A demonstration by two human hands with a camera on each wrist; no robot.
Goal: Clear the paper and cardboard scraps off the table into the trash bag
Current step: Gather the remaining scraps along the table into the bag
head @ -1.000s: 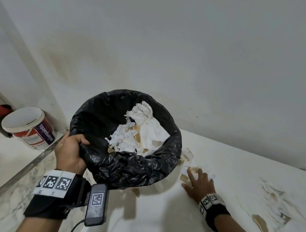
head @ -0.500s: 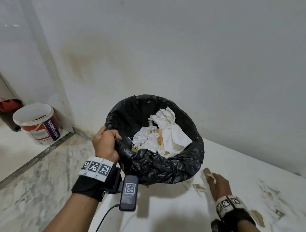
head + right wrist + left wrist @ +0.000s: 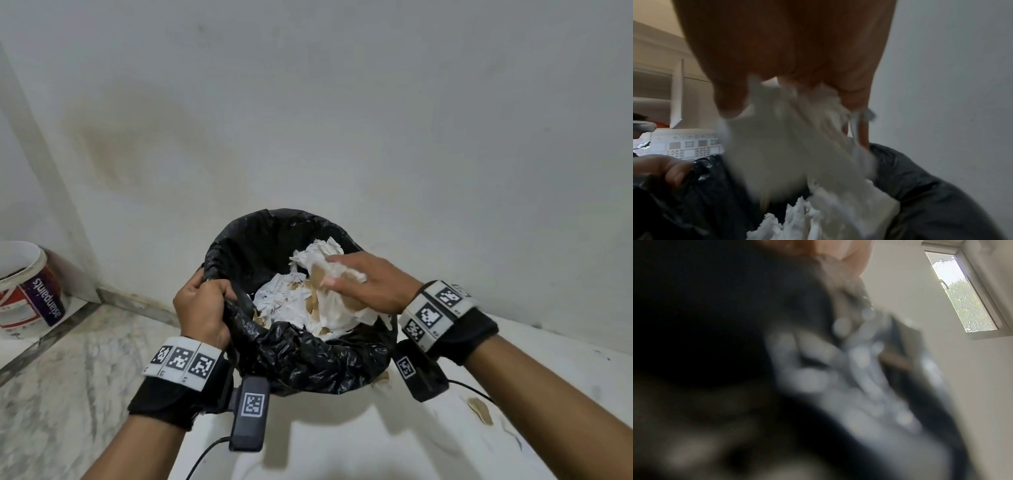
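A black trash bag (image 3: 308,363) hangs open at the edge of the white table (image 3: 376,445), with crumpled white paper and brown cardboard scraps (image 3: 291,305) piled inside. My left hand (image 3: 202,308) grips the bag's rim on its left side. My right hand (image 3: 329,270) is over the bag's mouth, pinching a bunch of paper and cardboard scraps (image 3: 320,277) between thumb and fingers. In the right wrist view the held scraps (image 3: 789,146) dangle blurred from my right hand (image 3: 793,91) above the bag (image 3: 920,186). The left wrist view is mostly blurred black plastic (image 3: 715,321).
A brown cardboard scrap (image 3: 479,409) and another small scrap (image 3: 382,378) lie on the table by the bag. A paint bucket (image 3: 27,284) stands on the marble floor (image 3: 68,377) at the left. A plain wall rises right behind the bag.
My right hand gathered scraps on the table, lifted them and now holds them over the bag. The left hand kept its grip on the rim.
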